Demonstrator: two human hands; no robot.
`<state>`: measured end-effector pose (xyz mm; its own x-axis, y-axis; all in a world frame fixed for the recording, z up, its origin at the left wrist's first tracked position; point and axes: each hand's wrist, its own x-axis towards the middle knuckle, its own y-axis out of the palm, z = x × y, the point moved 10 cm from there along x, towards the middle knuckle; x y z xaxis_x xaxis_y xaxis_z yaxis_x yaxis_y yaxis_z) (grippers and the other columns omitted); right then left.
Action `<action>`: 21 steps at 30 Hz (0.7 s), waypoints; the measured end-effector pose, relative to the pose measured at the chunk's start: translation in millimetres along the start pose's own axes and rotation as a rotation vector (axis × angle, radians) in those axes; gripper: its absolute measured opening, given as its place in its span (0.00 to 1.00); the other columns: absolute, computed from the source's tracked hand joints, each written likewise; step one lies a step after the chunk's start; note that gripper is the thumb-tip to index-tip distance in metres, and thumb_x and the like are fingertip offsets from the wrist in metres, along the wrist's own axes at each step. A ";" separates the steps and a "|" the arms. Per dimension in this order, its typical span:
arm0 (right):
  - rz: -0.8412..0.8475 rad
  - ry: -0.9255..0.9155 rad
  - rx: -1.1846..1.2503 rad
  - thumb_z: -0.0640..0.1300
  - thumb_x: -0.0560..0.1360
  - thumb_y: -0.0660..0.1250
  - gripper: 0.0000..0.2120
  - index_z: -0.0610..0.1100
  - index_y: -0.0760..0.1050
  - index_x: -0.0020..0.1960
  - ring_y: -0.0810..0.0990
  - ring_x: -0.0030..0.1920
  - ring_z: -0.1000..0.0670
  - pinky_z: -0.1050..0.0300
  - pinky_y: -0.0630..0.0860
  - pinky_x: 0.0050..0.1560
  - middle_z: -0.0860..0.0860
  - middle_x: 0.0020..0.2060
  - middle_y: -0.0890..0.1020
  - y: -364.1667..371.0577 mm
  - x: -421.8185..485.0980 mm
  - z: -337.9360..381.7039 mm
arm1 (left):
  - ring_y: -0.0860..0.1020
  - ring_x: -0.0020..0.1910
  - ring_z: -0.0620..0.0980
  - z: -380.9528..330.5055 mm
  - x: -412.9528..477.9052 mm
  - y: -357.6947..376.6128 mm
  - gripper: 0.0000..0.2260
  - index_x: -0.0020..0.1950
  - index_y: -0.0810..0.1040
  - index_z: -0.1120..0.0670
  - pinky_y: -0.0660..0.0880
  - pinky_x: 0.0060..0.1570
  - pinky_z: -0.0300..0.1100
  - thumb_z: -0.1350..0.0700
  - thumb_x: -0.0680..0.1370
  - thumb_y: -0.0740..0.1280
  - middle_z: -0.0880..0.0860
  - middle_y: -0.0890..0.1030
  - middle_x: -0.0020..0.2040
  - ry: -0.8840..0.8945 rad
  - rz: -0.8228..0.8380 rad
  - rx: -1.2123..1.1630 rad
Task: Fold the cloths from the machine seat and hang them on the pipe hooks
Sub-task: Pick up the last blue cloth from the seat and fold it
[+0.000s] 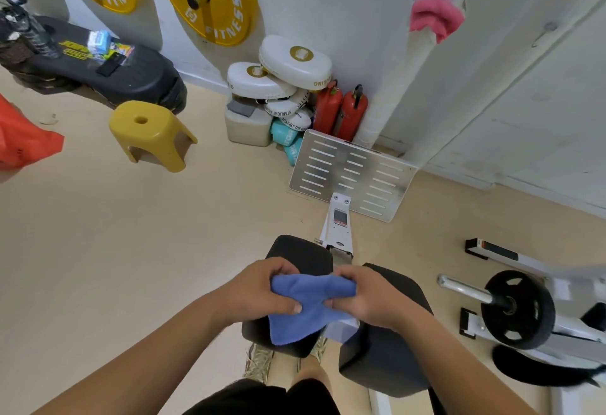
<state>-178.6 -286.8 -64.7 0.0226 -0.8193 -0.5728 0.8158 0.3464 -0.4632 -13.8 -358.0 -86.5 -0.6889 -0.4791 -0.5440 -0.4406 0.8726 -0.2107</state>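
While the left hand point(260, 290) pinches one end of the blue cloth point(305, 314) and the right hand point(369, 299) grips the other, it hangs bunched just above the black machine seat point(300, 254). Over on the white pipe point(413, 70), a pink cloth point(433, 17) hangs high up.

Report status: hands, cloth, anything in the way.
Left hand and right hand both grip blue cloth, over seat pads. Pink cloth already hangs on pipe. Metal footplate sits toward pipe base.
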 end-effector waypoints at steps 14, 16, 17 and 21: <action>-0.018 0.509 0.985 0.46 0.81 0.69 0.16 0.53 0.70 0.67 0.83 0.61 0.43 0.38 0.82 0.61 0.50 0.63 0.80 84.2 -1.0 -68.9 | 0.83 0.44 0.56 81.9 -9.4 14.8 0.10 0.58 0.77 0.55 0.85 0.46 0.55 0.59 0.78 0.71 0.60 0.82 0.55 -0.478 -0.142 -0.410; 0.098 0.447 0.908 0.42 0.78 0.73 0.24 0.58 0.65 0.67 0.82 0.62 0.42 0.38 0.83 0.57 0.52 0.64 0.78 83.6 1.8 -59.6 | 0.84 0.44 0.54 73.3 -5.0 8.7 0.07 0.59 0.75 0.52 0.83 0.40 0.47 0.57 0.81 0.68 0.57 0.80 0.56 -0.446 -0.166 -0.425; 0.120 0.426 0.865 0.42 0.77 0.74 0.29 0.60 0.63 0.68 0.82 0.62 0.42 0.40 0.85 0.55 0.53 0.65 0.76 82.5 3.1 -56.9 | 0.85 0.44 0.54 69.4 -3.5 8.0 0.08 0.61 0.74 0.50 0.84 0.40 0.46 0.55 0.82 0.67 0.56 0.80 0.56 -0.438 -0.150 -0.437; 0.042 0.401 0.821 0.41 0.79 0.71 0.29 0.60 0.61 0.71 0.82 0.60 0.45 0.44 0.86 0.54 0.53 0.65 0.74 73.0 6.3 -57.8 | 0.87 0.50 0.58 74.0 -4.4 9.1 0.12 0.63 0.72 0.48 0.86 0.48 0.53 0.56 0.81 0.68 0.54 0.79 0.61 -0.478 -0.070 -0.436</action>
<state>-152.2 -240.2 -141.2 -0.0160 -0.5400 -0.8415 0.9771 -0.1871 0.1015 27.8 -341.0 -146.1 -0.3621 -0.3506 -0.8637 -0.7377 0.6742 0.0356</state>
